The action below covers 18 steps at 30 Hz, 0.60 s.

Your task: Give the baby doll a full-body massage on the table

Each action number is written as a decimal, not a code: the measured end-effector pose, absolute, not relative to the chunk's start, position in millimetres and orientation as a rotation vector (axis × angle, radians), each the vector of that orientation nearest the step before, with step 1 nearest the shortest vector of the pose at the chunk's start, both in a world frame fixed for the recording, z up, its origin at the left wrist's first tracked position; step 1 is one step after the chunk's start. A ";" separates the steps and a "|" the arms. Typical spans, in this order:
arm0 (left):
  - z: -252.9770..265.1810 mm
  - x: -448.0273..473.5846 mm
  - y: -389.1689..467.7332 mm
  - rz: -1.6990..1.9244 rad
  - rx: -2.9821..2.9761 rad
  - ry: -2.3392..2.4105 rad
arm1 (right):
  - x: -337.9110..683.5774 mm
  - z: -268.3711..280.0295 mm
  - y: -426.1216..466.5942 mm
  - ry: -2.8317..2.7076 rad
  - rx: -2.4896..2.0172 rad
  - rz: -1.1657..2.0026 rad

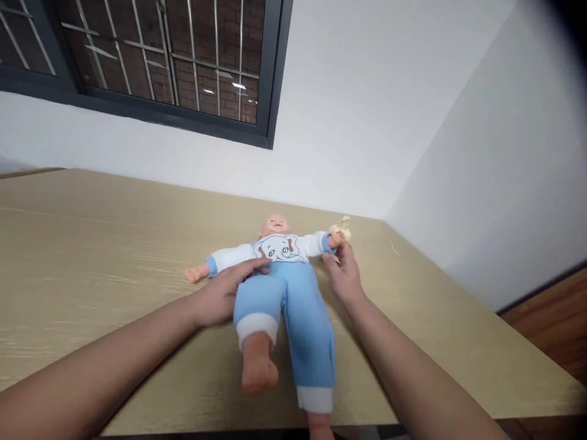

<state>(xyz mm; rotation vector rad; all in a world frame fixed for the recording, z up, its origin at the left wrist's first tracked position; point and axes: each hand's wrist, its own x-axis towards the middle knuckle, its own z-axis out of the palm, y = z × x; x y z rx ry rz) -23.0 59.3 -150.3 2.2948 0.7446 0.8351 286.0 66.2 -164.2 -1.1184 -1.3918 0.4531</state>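
Note:
A baby doll [300, 305] lies on its back on the table, its head toward the wall and its legs toward me. It wears light blue trousers and a white top with a cartoon elephant face. My left hand [224, 293] rests across its hip, fingers stretched over the waist. With bent fingers, my right hand [345, 275] grips the doll at the wrist of its outstretched arm. A crumpled cream-coloured piece [342, 228] sits at that doll hand; its kind is unclear. My right fingertips are partly hidden behind the doll's hand.
The pale wooden table [137, 214] reaches back to a white wall [339, 122]. A thin pale strip [395, 248] lies on the right of the tabletop. Above the table is a dark-framed window [270, 73] with metal bars. The table's front edge runs below the doll's feet.

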 end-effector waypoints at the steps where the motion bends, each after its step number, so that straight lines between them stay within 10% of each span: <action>1: -151.6 -22.5 59.2 0.863 2.261 0.752 | 280.9 -163.5 61.5 -1.522 -1.117 0.396; 18: -156.6 -11.3 60.2 1.027 2.400 0.663 | 264.9 -150.1 41.7 -2.216 -1.307 0.216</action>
